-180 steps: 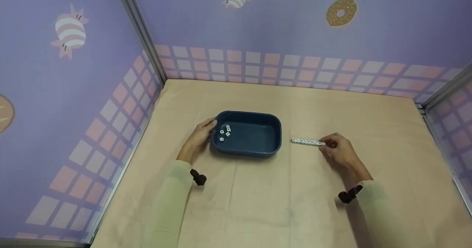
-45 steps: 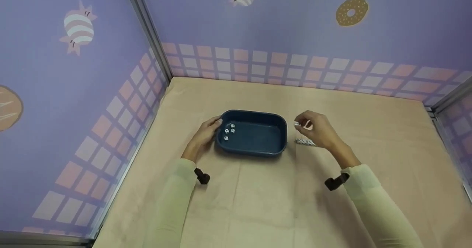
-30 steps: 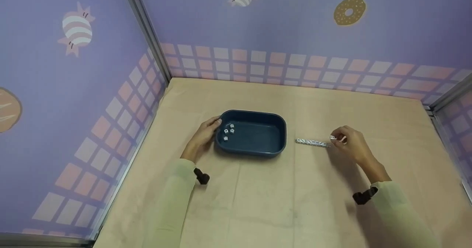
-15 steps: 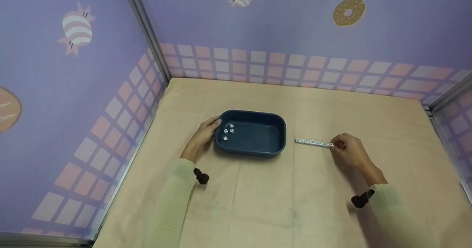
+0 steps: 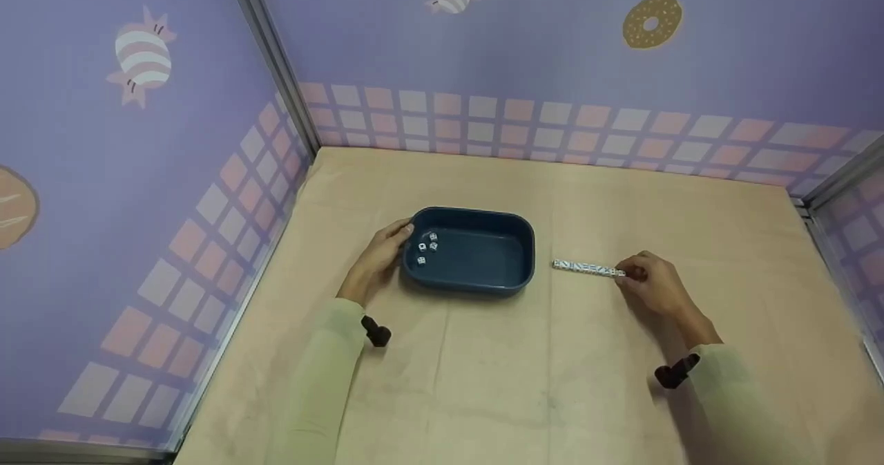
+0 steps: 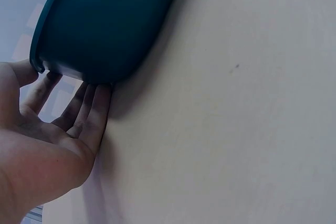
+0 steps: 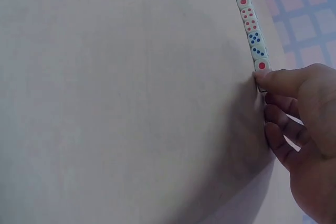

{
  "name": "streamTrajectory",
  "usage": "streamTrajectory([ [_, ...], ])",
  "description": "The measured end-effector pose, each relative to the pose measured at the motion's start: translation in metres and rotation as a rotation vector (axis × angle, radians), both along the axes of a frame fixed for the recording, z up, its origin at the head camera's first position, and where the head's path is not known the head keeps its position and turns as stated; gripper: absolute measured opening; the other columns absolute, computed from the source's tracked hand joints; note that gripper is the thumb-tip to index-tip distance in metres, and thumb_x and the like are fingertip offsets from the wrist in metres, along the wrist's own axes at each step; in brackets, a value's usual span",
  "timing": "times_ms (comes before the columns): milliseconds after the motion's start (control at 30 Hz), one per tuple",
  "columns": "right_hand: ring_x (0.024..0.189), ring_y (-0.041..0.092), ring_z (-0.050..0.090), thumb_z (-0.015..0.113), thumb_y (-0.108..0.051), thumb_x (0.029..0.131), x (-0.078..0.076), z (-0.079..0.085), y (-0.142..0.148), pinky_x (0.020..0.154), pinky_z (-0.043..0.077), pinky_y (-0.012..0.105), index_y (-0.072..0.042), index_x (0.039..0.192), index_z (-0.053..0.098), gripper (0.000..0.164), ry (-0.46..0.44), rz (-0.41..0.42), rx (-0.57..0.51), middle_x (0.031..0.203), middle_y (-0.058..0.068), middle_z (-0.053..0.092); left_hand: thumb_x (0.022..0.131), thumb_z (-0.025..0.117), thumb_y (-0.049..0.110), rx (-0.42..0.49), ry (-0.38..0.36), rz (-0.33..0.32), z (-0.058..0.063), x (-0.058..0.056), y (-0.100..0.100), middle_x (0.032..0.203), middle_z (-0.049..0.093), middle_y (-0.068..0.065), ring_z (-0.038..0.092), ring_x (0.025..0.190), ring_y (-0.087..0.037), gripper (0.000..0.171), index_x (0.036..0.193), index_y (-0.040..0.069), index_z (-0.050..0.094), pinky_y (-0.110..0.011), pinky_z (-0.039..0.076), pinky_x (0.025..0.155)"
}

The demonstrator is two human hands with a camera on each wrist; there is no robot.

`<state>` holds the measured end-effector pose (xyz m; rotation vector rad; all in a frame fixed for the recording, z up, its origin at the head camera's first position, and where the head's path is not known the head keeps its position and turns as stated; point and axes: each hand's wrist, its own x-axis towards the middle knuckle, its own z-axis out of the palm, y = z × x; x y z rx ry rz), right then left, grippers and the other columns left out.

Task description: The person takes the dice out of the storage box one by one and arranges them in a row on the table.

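My left hand (image 5: 380, 252) holds the left end of a dark blue rectangular plastic bin (image 5: 528, 264). In the left wrist view, the thumb is at the rim of the bin (image 6: 105, 24) and the fingers lie against its outer wall. Several small white dice (image 5: 422, 260) lie inside at its left end. To the right of the bin, a straight row of white dice (image 5: 583, 267) lies on the cloth. At the row's right end my right hand (image 5: 652, 282) pinches a die (image 5: 621, 273), its thumb partly covering the end in the right wrist view, where red and blue pips show along the row (image 7: 251, 25).
A beige cloth (image 5: 494, 354) covers the table. Purple panels with a pink and white check band (image 5: 476, 130) stand at the back and both sides, joined by metal posts (image 5: 273, 57). Both forearms wear light sleeves with black wrist cameras (image 5: 376, 331).
One die fewer lies in the bin than six seconds ago. My right hand carried a die rightward above the row, then lowered it to the right end. The left hand keeps its hold.
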<state>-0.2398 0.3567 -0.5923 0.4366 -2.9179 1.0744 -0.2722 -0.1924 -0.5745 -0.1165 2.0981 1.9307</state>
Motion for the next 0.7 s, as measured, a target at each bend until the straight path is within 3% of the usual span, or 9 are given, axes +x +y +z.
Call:
streamTrajectory([
  [267, 0.091, 0.026, 0.059, 0.078, -0.006, 0.098, -0.001, 0.006, 0.003, 0.074, 0.048, 0.027, -0.001, 0.122, 0.073, 0.025, -0.067, 0.041, 0.013, 0.107, 0.014, 0.066, 0.112, 0.053, 0.039, 0.005, -0.019, 0.012, 0.000, 0.001, 0.001, 0.159, 0.052, -0.008, 0.051, 0.145, -0.028, 0.051, 0.159, 0.018, 0.050, -0.046, 0.042, 0.117],
  [433, 0.099, 0.038, 0.064, 0.079, -0.005, 0.096, 0.005, 0.015, -0.009, 0.084, 0.055, 0.047, 0.006, 0.130, 0.066, 0.038, -0.028, 0.038, 0.013, 0.115, 0.023, 0.062, 0.112, 0.053, 0.042, -0.010, -0.033, 0.012, -0.002, 0.002, 0.000, 0.160, 0.050, -0.006, 0.049, 0.146, -0.027, 0.052, 0.159, 0.020, 0.050, -0.045, 0.041, 0.118],
  [533, 0.106, 0.043, 0.063, 0.079, -0.005, 0.096, 0.008, 0.021, -0.028, 0.088, 0.055, 0.056, 0.008, 0.130, 0.065, 0.039, 0.032, 0.006, -0.050, 0.119, 0.025, 0.060, 0.113, 0.051, 0.040, -0.019, -0.007, 0.001, -0.003, 0.001, -0.001, 0.161, 0.049, -0.010, 0.050, 0.145, -0.031, 0.052, 0.160, 0.018, 0.048, -0.047, 0.042, 0.117],
  [600, 0.109, 0.042, 0.063, 0.078, -0.007, 0.097, 0.009, 0.026, -0.045, 0.089, 0.055, 0.052, 0.007, 0.129, 0.067, 0.037, 0.068, -0.011, -0.130, 0.121, 0.023, 0.062, 0.114, 0.050, 0.039, -0.028, 0.015, -0.009, -0.003, 0.000, -0.001, 0.162, 0.047, -0.012, 0.049, 0.146, -0.033, 0.053, 0.161, 0.015, 0.046, -0.048, 0.041, 0.117],
  [700, 0.108, 0.035, 0.064, 0.079, -0.010, 0.098, 0.008, 0.035, -0.074, 0.087, 0.056, 0.038, 0.003, 0.126, 0.070, 0.033, 0.101, -0.009, -0.251, 0.120, 0.018, 0.066, 0.114, 0.049, 0.038, -0.042, 0.027, -0.011, -0.003, -0.002, -0.001, 0.164, 0.044, -0.013, 0.047, 0.148, -0.035, 0.054, 0.162, 0.014, 0.044, -0.049, 0.041, 0.118],
])
